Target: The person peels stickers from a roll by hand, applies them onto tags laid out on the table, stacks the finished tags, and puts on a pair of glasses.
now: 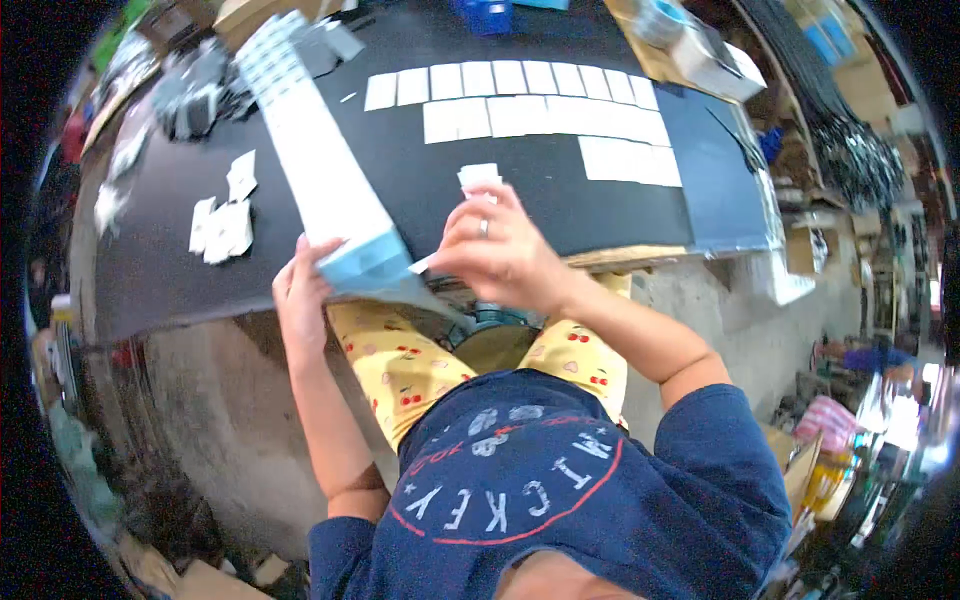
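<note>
A long white and light-blue strip lies slantwise across the black table, with rows of pale rectangles at its far end. Its blue near end hangs over the front edge. My left hand grips the left side of this near end between thumb and fingers. Just right of the strip, my right hand is closed, pinching a small white piece between thumb and forefinger. Small white cards show just beyond its other fingers; whether they are held or lie on the table, I cannot tell.
White cards lie in rows on the black table. Crumpled white pieces are at the left, near grey scraps. A blue container stands at the back. A white box sits at the right rear.
</note>
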`<state>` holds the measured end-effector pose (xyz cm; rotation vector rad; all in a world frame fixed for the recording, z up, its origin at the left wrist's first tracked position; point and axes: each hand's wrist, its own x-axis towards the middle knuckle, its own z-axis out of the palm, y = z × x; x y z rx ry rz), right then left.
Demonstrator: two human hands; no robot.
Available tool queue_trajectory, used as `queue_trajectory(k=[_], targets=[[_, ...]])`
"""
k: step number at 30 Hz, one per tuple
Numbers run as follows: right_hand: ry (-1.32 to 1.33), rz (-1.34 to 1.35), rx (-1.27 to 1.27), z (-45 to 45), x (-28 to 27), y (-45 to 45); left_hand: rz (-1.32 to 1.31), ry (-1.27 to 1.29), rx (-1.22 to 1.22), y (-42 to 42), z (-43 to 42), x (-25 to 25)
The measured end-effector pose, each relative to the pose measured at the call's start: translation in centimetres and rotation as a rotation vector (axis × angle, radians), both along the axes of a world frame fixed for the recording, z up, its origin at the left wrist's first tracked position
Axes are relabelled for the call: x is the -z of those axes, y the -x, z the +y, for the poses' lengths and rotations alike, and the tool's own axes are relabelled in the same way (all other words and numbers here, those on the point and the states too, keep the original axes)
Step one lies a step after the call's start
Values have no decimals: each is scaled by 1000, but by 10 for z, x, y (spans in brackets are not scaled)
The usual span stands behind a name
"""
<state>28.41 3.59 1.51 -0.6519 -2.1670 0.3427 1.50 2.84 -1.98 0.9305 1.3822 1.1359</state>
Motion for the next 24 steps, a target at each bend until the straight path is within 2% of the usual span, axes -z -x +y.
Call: queue_trajectory(k=[4,5,6,8,13,24], targets=[[261,-22,261,27,-12,-95,-43,45,-8,8,-5,24],[374,-75,194,47,-14,-126,-83,25,-62,8,-4,30],[409,-122,202,60,-12,-153,-121,7,-115,7,-6,34],[658,-275,212,90,-12,-200,-113,4,-119,7,-5,40],[951,-411,191,120,4,-227,-58,-11,-133,11,-3,45],[902,-355,170,125,21,-220,-27,27,-137,7,-3,38]])
